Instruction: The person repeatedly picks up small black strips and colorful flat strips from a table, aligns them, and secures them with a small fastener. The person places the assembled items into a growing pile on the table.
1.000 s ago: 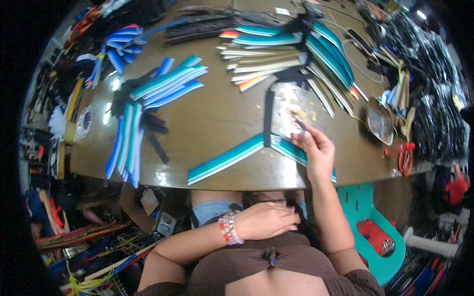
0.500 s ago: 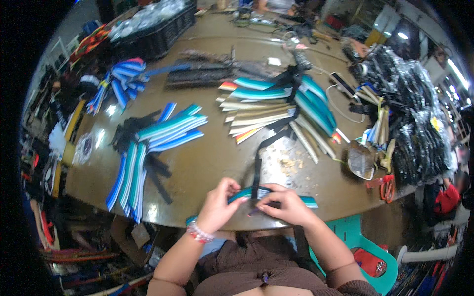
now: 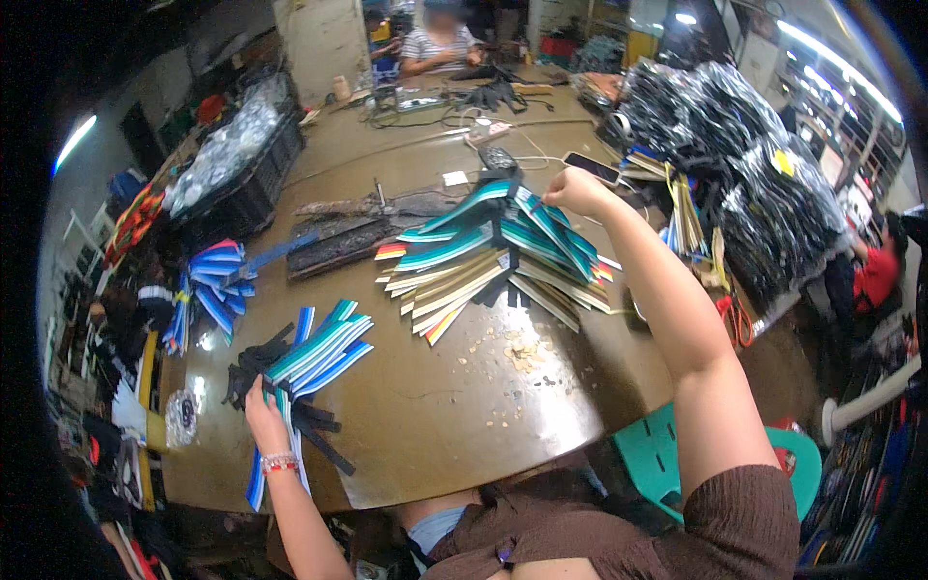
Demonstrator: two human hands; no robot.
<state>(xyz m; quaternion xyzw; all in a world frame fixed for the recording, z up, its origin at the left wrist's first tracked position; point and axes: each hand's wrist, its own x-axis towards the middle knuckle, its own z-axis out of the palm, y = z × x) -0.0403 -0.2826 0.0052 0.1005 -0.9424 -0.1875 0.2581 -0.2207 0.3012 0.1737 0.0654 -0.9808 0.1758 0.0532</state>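
Note:
My left hand (image 3: 263,418) rests at the near left of the brown table (image 3: 483,416), its fingers closed on a blue strip at the edge of a fanned pile of blue and teal strips with black ends (image 3: 314,356). My right hand (image 3: 576,189) is stretched far out to the top of the central pile of teal, tan and multicoloured strips (image 3: 488,256). It pinches the dark end of a teal strip there.
A second bundle of blue strips (image 3: 208,285) lies at the left, dark strips (image 3: 353,232) behind the central pile. A black crate (image 3: 237,188) stands far left, bagged black bundles (image 3: 735,164) at right. Phone (image 3: 592,167), orange scissors (image 3: 737,324), green chair (image 3: 677,454). People sit beyond the table (image 3: 440,43) and at right (image 3: 875,275).
Both hands were together at the near table edge on one strip. They have parted: the left went to the left pile, the right reached out to the central pile. The view has tilted up.

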